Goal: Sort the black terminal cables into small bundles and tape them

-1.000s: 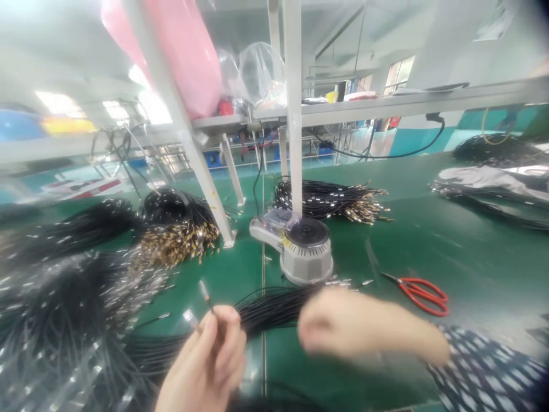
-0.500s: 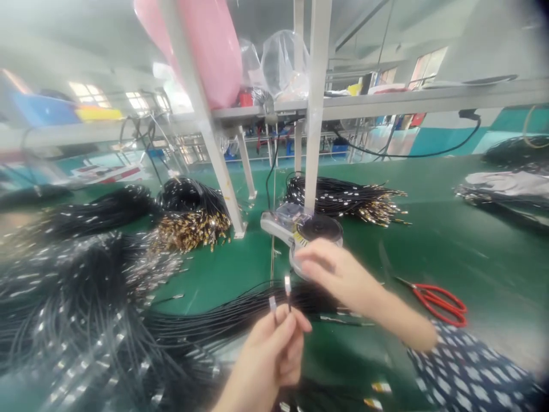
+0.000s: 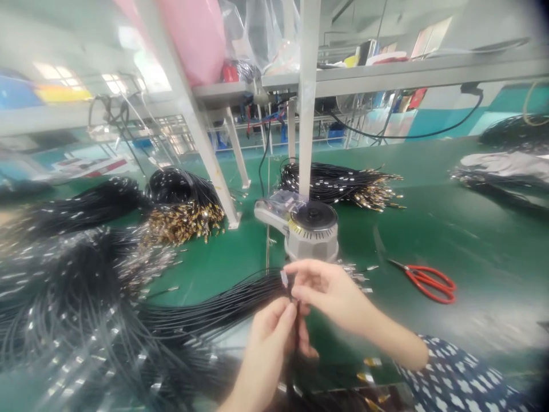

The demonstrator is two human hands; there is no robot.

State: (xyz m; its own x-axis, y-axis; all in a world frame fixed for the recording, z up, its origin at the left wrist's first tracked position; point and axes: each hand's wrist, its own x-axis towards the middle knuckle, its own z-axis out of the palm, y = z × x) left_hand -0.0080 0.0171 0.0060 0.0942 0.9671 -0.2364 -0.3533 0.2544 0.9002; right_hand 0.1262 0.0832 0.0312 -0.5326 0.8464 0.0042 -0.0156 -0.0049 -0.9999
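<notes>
My left hand [image 3: 268, 343] is closed in a pinch on a thin black cable [image 3: 297, 326], just below its pale connector end [image 3: 284, 278], which points up. My right hand [image 3: 328, 289] meets it from the right, index finger by the connector tip and thumb against the cable near the left fingertips. Any small piece between the right fingers is too blurred to make out. Just beyond my hands stands a grey round tape dispenser [image 3: 311, 243] with a black disc on top. A bundle of black cables [image 3: 214, 309] runs leftward behind the left hand.
Red-handled scissors [image 3: 431, 283] lie on the green table [image 3: 412, 223] at right. A large cable heap [image 3: 86, 320] covers the left side. Coiled bundles with gold-coloured ends [image 3: 184, 220] sit by a metal shelf post [image 3: 193, 126]; another bundle [image 3: 338, 186] lies behind the dispenser.
My right hand has moved from the dispenser down and left to the cable end in my left hand. The dispenser's disc and front now show. The view has tilted slightly.
</notes>
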